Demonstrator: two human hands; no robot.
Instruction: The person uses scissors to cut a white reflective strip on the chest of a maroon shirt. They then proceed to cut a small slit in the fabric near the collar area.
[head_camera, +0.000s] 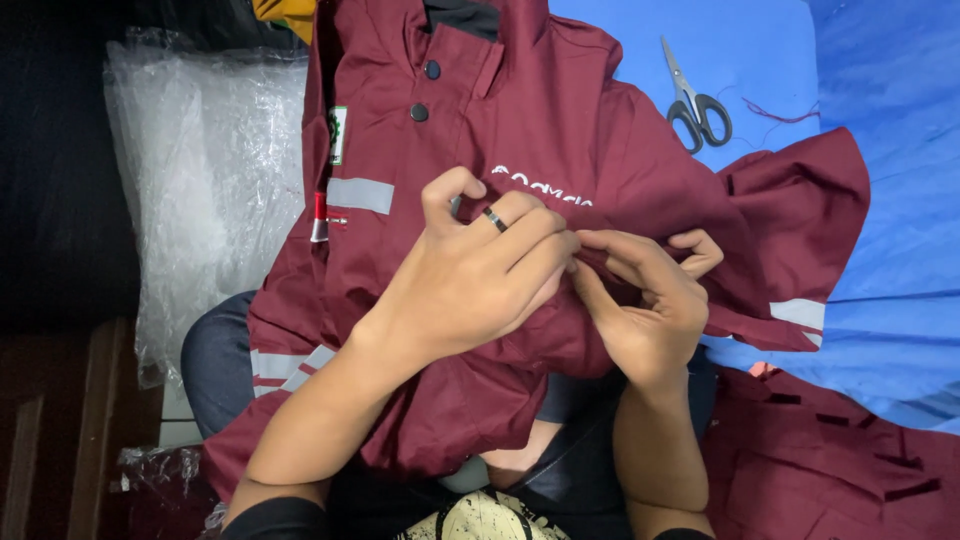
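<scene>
Head view: a maroon work jacket (520, 130) lies over the person's lap, collar toward the top of the frame, long axis running top to bottom. Both the left hand (470, 280) and the right hand (650, 300) have fingers closed, pinching a fold at centre. Soft, light cloth; best gripped at seams. Scissors (697, 100) lie upper right on the blue sheet (890, 80).

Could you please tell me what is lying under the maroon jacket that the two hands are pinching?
Under the maroon jacket a blue sheet shows at the right, bearing scissors; the person's lap shows below. What lies beneath its middle is covered.
</scene>
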